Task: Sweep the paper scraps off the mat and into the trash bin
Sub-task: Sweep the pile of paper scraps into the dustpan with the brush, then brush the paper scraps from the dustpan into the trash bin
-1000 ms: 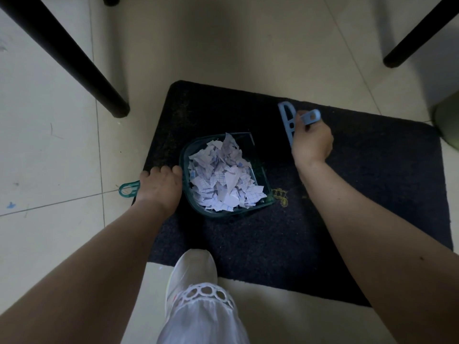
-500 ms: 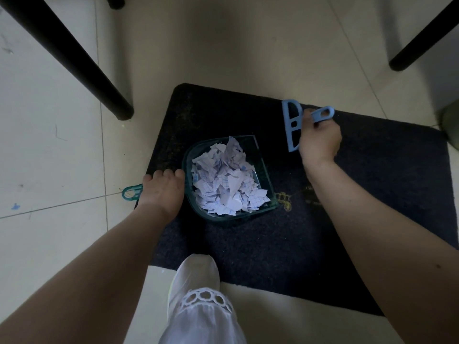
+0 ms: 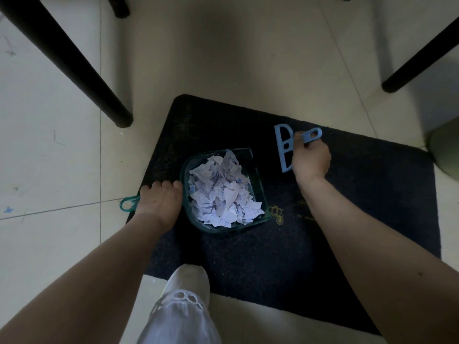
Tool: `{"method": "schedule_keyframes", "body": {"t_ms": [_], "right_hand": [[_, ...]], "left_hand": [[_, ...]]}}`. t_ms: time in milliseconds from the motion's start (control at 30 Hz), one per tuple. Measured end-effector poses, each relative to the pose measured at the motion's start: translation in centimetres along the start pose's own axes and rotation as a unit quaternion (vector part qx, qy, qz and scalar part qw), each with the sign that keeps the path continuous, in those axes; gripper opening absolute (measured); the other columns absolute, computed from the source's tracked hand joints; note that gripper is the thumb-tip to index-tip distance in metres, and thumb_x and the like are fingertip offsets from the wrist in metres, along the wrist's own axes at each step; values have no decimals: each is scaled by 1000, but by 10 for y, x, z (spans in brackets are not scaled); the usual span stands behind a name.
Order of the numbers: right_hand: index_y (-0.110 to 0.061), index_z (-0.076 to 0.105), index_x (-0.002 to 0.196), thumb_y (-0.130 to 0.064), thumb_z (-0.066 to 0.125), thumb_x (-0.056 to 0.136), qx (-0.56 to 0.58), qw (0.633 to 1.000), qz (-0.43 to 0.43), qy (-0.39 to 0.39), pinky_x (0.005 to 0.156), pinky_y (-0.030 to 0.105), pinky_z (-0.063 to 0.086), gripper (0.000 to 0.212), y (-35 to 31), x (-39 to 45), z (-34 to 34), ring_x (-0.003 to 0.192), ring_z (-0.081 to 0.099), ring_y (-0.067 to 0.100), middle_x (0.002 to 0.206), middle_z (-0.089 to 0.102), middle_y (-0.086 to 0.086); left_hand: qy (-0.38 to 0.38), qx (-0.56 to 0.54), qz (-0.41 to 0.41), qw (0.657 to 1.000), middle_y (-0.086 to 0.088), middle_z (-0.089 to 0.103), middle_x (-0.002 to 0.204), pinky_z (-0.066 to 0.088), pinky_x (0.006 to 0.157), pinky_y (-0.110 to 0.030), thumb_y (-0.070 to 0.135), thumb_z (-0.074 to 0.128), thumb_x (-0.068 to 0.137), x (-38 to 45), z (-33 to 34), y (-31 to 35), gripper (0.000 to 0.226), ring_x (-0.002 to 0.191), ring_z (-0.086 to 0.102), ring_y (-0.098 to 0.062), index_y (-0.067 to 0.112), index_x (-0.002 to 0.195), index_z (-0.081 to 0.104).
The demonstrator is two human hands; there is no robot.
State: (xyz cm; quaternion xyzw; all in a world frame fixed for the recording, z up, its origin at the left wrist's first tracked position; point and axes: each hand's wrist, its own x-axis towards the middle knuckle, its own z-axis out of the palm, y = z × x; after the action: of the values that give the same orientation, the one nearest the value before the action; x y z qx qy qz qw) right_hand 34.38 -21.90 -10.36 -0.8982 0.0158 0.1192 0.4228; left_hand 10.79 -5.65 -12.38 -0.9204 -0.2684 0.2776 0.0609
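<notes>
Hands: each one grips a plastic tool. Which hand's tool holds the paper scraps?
The left hand. It grips the green dustpan, heaped with paper scraps; the right hand holds a blue hand brush carrying none.

In the middle of the picture, the left hand (image 3: 159, 202) holds a green dustpan (image 3: 258, 192) full of paper scraps (image 3: 223, 194) on the dark mat (image 3: 347, 219). To the right, the right hand (image 3: 310, 160) grips a small blue brush (image 3: 283, 147).

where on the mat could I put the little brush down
Bare mat lies right of the right hand, toward the green bin, and between dustpan and shoe. Crowded around the dustpan and left hand.
</notes>
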Motion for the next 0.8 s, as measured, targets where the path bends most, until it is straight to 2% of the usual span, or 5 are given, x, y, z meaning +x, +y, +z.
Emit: {"method": "schedule_keyframes", "body": {"t_ms": [100, 267, 433, 633, 800], "right_hand": [[-16, 54, 68, -38, 50, 95, -13, 1000, -3, -17, 47, 21, 37, 36, -1, -1, 1, 55, 53, 8, 62, 55, -6], [-15, 56, 71, -38, 50, 95, -9, 999, -7, -34, 55, 24, 45, 34, -2, -8, 4, 61, 57, 11, 65, 57, -6], [-11, 66, 80, -38, 51, 94, 27, 999, -6, -23, 61, 27, 48, 34, -1, -11, -8, 66, 62, 14, 73, 65, 1], [-19, 55, 63, -37, 54, 92, 59, 998, -23, -14, 55, 26, 43, 35, -23, -9, -49, 58, 56, 13, 62, 58, -3], [-11, 63, 74, -37, 55, 91, 96, 994, -52, -17, 54, 25, 44, 32, -56, -2, -101, 62, 57, 15, 66, 60, 0]], "left_hand": [[-7, -12, 1, 1000, -7, 54, 120, 43, 89, -38, 15, 50, 88, 0, 0, 3, 33, 111, 53, -27, 12, 120, 43], [-18, -30, -2, 999, -8, 52, 123, 42, 91, -38, 15, 49, 89, -1, 0, 5, 35, 114, 51, -27, 11, 123, 42], [-16, -50, -26, 998, -9, 53, 123, 44, 90, -37, 16, 50, 90, -3, -4, -3, 36, 113, 53, -28, 9, 124, 42], [5, -41, -30, 999, -8, 54, 120, 44, 90, -37, 18, 51, 91, -6, -56, -22, 31, 110, 54, -28, 9, 120, 44], [27, -24, -15, 999, -9, 56, 118, 45, 89, -40, 21, 53, 91, -12, -121, -19, 29, 109, 56, -29, 10, 117, 46]]}}
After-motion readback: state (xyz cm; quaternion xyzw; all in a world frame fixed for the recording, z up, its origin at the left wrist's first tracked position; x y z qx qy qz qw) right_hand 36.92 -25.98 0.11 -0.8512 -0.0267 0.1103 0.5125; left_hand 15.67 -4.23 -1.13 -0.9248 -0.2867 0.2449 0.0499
